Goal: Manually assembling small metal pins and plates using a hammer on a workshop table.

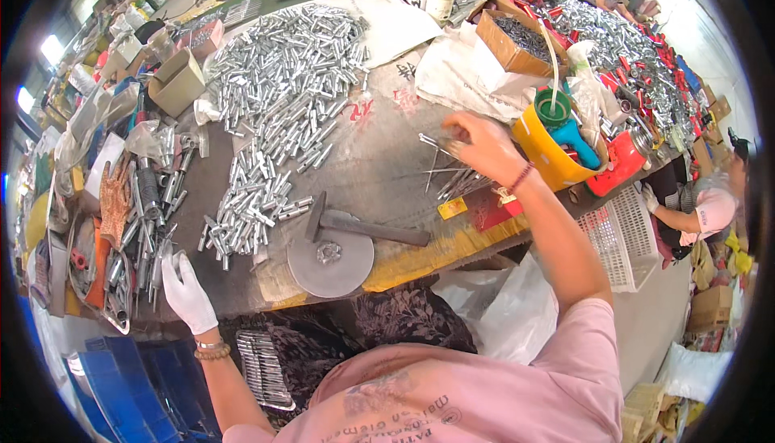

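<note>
My left hand (189, 294), in a white glove, is by the table's left front edge. Its fingers are stretched out, with the tips next to a bundle of metal tools and rods (150, 237). My bare right hand (487, 149) is over the right part of the table, its fingers curled together at the ends of thin metal rods (429, 142). More thin rods (460, 183) lie just below that hand. Between my hands, a hammer (375, 227) lies with its head on a round grey metal disc (329, 268); small metal bits (328, 252) rest on the disc.
A large heap of silvery metal pins (282, 80) covers the table's left middle. To the right stand a yellow bucket (542, 148), a red container (617, 167) and a cardboard box (517, 43) of small parts. A white plastic basket (622, 237) stands beside the table; other people work nearby.
</note>
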The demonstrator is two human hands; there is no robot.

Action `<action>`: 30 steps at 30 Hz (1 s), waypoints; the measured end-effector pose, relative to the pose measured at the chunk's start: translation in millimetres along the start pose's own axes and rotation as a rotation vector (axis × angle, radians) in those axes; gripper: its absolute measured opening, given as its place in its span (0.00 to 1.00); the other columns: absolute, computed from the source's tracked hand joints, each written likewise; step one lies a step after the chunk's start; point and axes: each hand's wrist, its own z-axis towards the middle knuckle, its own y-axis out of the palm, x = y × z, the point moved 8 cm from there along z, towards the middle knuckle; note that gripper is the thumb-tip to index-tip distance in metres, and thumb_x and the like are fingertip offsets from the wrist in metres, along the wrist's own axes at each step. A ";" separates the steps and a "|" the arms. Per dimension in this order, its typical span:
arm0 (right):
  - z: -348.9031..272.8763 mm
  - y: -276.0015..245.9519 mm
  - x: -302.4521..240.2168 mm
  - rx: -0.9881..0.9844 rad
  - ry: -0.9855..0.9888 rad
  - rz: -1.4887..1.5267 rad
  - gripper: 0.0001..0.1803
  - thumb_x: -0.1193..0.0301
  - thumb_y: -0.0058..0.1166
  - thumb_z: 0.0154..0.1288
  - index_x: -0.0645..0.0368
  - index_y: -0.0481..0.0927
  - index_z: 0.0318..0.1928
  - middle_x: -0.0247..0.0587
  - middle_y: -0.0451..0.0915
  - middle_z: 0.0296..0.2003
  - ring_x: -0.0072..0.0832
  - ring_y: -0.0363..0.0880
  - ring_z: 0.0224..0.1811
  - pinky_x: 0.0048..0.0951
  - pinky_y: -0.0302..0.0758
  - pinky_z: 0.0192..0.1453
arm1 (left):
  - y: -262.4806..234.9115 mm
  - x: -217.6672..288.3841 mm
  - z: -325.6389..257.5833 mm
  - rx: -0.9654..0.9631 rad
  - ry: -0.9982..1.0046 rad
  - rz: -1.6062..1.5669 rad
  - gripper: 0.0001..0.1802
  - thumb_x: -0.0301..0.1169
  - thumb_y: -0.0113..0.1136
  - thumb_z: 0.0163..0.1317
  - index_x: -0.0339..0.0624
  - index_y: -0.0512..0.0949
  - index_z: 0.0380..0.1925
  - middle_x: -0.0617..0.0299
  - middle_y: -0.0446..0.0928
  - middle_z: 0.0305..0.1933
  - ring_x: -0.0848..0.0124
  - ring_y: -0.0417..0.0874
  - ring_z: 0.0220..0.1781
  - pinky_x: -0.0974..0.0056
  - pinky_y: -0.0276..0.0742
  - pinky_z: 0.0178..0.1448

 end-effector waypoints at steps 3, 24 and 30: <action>24.7 23.3 -13.8 -0.028 0.021 -0.181 0.22 0.57 0.73 0.64 0.59 0.88 0.51 0.53 0.88 0.48 0.52 0.86 0.55 0.46 0.80 0.62 | 3.5 -5.3 2.2 -0.025 -0.010 -0.024 0.20 0.33 0.57 0.83 0.30 0.79 0.66 0.46 0.87 0.59 0.56 0.88 0.60 0.55 0.79 0.67; -66.5 2.7 -23.2 -0.125 -0.350 -0.315 0.09 0.71 0.68 0.50 0.55 0.84 0.34 0.39 0.81 0.36 0.45 0.79 0.48 0.44 0.76 0.56 | 9.3 1.2 8.8 -0.139 0.143 0.204 0.22 0.37 0.55 0.84 0.30 0.81 0.64 0.42 0.84 0.66 0.47 0.84 0.66 0.52 0.76 0.73; -87.5 13.8 -16.8 0.240 -0.274 -0.253 0.11 0.65 0.71 0.53 0.51 0.87 0.37 0.40 0.82 0.41 0.45 0.81 0.53 0.47 0.74 0.63 | 7.1 -3.8 13.7 -0.109 0.258 0.263 0.21 0.36 0.54 0.85 0.27 0.81 0.62 0.41 0.83 0.64 0.46 0.83 0.65 0.52 0.75 0.72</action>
